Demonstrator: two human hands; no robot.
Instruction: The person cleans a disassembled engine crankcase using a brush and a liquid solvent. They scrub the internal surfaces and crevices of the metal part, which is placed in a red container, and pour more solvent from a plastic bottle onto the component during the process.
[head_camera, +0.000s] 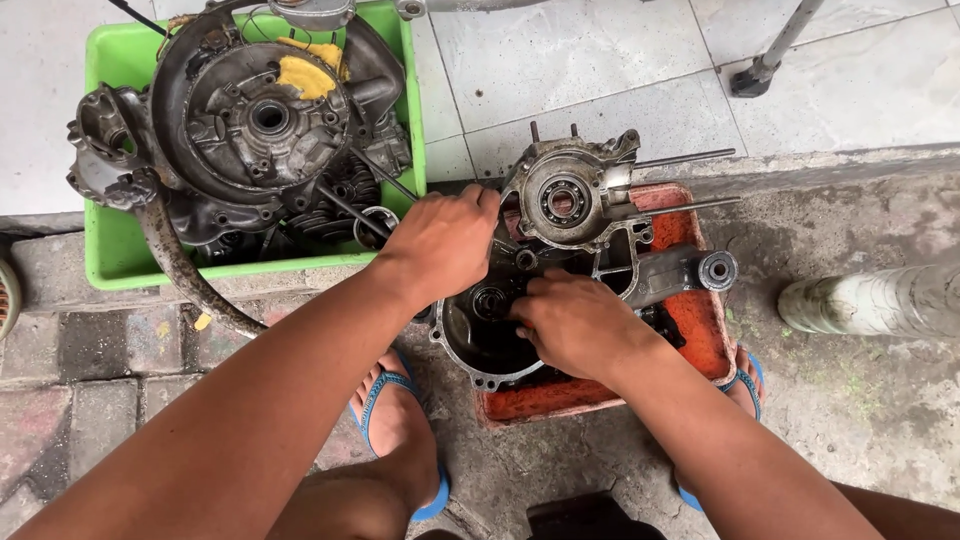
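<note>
Both forearms reached down from the lower edge of the view toward an engine case (590, 220) that sat in a red tray (700, 330) on rough concrete. Largest in view was the green tub (105, 250) at upper left, set on pale floor tiles and packed with a dark engine cover (265, 120), a bent pipe (185, 270) hanging over its front wall, and a yellow rag (305, 75). Next in size, the red tray lay just right of the tub, its far rim against the tile step. The engine case rested inside the tray, open side up, with a bearing (563, 200) showing in its upper half and two thin studs (690, 158) pointing right. The left hand (440, 240) was closed in a fist at the case's left edge; what it clamped could not be told. The right hand (575, 325) lay over the round lower cavity, fingers curled together on the metal there, the gripped part hidden. Blue sandals (380, 395) showed below the tray, one on each side of it.
</note>
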